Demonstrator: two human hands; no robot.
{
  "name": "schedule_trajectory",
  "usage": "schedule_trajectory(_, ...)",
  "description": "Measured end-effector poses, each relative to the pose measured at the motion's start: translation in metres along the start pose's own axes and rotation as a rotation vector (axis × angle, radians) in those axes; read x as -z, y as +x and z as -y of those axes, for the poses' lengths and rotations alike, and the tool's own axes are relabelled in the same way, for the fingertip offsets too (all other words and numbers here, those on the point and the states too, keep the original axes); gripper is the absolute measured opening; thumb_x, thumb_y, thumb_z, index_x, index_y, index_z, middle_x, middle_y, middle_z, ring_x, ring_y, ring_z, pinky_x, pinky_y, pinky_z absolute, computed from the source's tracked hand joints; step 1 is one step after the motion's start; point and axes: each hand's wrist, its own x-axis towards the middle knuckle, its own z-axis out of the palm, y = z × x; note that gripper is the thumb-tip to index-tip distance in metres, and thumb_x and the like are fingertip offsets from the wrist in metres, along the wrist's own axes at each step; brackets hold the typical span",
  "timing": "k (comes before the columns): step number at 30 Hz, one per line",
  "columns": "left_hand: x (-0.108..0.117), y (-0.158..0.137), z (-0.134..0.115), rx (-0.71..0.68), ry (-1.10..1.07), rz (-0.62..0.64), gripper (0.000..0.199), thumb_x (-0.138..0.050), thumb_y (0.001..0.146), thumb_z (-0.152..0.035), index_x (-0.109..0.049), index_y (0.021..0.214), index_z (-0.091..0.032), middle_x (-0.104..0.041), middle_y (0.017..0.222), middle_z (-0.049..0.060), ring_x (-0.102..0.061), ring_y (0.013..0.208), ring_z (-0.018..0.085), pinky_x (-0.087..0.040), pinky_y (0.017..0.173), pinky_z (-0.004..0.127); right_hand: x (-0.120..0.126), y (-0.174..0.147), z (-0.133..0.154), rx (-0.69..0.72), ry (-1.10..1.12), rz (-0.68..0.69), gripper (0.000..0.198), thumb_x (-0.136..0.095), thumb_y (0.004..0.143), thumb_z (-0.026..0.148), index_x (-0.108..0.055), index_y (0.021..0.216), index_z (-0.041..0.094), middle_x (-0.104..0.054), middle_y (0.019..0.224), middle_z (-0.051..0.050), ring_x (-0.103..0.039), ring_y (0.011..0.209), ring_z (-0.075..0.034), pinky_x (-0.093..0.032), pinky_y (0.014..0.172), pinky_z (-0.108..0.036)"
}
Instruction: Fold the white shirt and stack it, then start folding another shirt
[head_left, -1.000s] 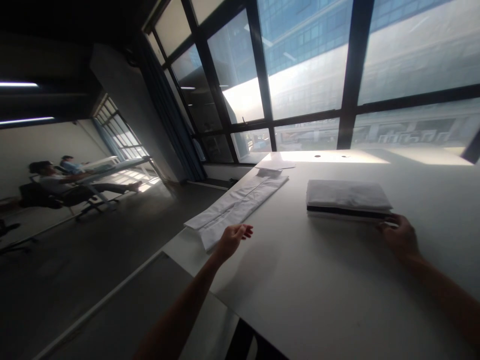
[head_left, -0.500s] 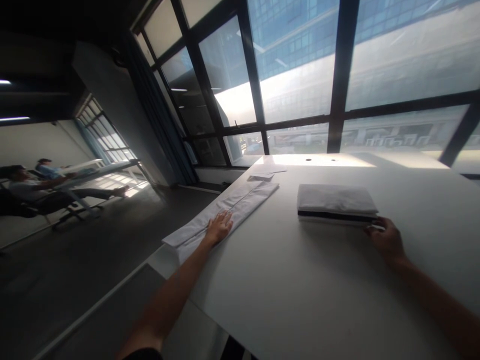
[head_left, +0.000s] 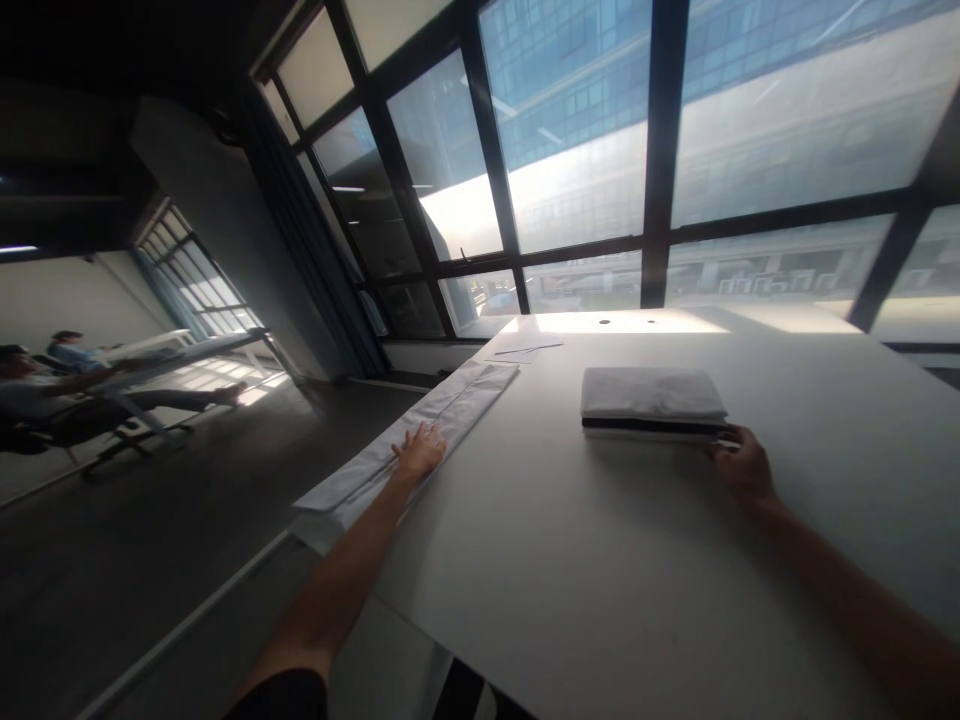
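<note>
My left hand point(head_left: 421, 451) lies flat with fingers spread on a long, folded piece of white cloth point(head_left: 465, 401). This cloth runs along the left edge of the white table, and its near end reaches over that edge. To the right sits a stack of folded cloth point(head_left: 651, 393), light grey-white on top with a black layer showing below. At the stack's near right corner, my right hand point(head_left: 744, 466) has its fingers curled and closed on the edge. Its fingertips are partly hidden.
Thin white sheets point(head_left: 529, 347) lie beyond the long cloth on the white table point(head_left: 540, 560). Large windows point(head_left: 577, 220) stand behind it, with a dark blue curtain point(head_left: 300, 200) at left. Two people sit at a desk point(head_left: 187, 350) far left.
The long white cloth has slid left and towards me under my left hand, whose fingers are more spread. My right hand stays at the stack's corner. The view has shifted slightly.
</note>
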Motion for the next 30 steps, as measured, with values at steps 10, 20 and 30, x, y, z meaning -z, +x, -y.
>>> schedule_trajectory(10,0.014,-0.04,-0.288,-1.063,-0.285,-0.204,0.068,-0.062,0.1,-0.05,-0.042,0.16,-0.023,-0.042,0.163,0.015,-0.037,0.151,0.035,-0.032,0.122,0.053,-0.002,0.001,-0.004,0.059,0.089,0.017,0.043,-0.062,0.07,0.035,-0.063,0.11,0.02,-0.072,0.104,-0.01,-0.069,0.083,-0.026,-0.056,0.071,-0.038)
schedule_trajectory(20,0.029,0.008,-0.348,-1.323,-0.341,0.006,0.046,-0.062,0.101,-0.041,-0.063,0.145,-0.027,-0.058,0.152,0.01,-0.057,0.137,0.029,-0.045,0.113,0.04,-0.002,-0.007,0.03,0.065,0.057,-0.076,0.039,-0.055,0.075,0.036,-0.061,0.109,0.018,-0.064,0.082,-0.006,-0.061,0.072,-0.025,-0.051,0.068,-0.037)
schedule_trajectory(30,0.072,-0.028,-0.352,-0.917,-0.407,-0.119,0.037,-0.046,0.107,-0.042,-0.076,0.107,-0.02,-0.077,0.1,0.009,-0.07,0.095,0.027,-0.051,0.087,0.036,-0.019,-0.047,0.066,-0.134,0.454,0.282,0.041,-0.063,0.083,0.06,-0.068,0.078,0.02,-0.071,0.065,-0.007,-0.066,0.053,-0.024,-0.05,0.046,-0.032)
